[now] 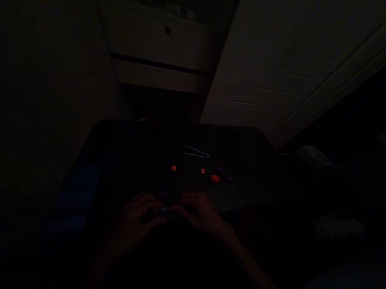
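The scene is very dark. My left hand (pixel 135 221) and my right hand (pixel 199 213) meet over the near part of a dark table (pixel 132 154), fingers curled together around a small pale-blue piece (pixel 164 209) that I can barely make out. Farther back on the table lie three small red pieces: one (pixel 173 168) at the left, one (pixel 203 171) in the middle and a larger one (pixel 215 178) at the right. A thin pale line (pixel 197 152) lies behind them.
A cabinet with a drawer and round knob (pixel 168 30) stands behind the table. A pale door (pixel 283 66) fills the back right. A bluish object (pixel 75 194) sits at the table's left edge, and a pale object (pixel 314 156) at the right.
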`<state>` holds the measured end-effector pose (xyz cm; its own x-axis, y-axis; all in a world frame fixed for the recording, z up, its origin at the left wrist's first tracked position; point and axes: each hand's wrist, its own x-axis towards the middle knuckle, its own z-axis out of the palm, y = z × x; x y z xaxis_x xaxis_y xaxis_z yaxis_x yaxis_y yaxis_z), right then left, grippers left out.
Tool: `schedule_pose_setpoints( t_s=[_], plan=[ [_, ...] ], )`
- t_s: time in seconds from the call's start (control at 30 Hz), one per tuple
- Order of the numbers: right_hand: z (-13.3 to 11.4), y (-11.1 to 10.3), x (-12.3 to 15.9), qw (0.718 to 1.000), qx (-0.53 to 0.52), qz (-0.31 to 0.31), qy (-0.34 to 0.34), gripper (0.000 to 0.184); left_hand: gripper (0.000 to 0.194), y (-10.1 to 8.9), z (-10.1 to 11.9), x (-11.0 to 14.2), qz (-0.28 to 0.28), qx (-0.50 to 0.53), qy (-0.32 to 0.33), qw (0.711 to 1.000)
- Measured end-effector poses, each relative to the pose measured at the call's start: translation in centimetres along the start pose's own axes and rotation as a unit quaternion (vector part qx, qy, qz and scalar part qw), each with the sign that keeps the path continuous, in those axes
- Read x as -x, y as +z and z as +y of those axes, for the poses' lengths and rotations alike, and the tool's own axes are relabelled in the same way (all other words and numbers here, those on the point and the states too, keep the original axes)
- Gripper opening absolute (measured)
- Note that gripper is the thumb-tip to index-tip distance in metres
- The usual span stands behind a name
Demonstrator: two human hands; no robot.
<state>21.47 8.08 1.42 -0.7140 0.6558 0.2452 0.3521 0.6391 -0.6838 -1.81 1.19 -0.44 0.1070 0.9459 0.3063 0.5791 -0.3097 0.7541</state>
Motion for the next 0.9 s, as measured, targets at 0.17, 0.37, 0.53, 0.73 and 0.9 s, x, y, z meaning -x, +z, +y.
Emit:
schedule_pose_setpoints(
  t_s=[0.17,0.37,0.53,0.73,0.9],
  plan=[
    [-0.27,0.05,0.01,0.999,0.033,-0.007,-0.002,0.016,0.020,-0.08,0.24,-0.29,-0.006,-0.011,-0.007,1.000],
    [-0.37,0.11,0.17,0.998,0.061,0.000,-0.005,0.018,0.019,-0.14,0.39,-0.21,-0.004,-0.026,-0.005,1.000],
    [0.02,0.49,0.32,1.000,0.014,0.025,-0.004,0.017,0.021,-0.01,0.42,-0.21,0.006,-0.021,-0.005,1.000],
    [-0.25,0.38,0.26,0.999,-0.046,0.028,-0.008,0.012,0.025,-0.39,0.62,-0.06,0.012,-0.015,0.012,1.000],
    [-0.76,0.23,0.18,0.999,-0.037,0.023,0.012,0.009,0.013,-0.76,0.74,0.04,0.009,-0.002,0.009,1.000]
  ],
)
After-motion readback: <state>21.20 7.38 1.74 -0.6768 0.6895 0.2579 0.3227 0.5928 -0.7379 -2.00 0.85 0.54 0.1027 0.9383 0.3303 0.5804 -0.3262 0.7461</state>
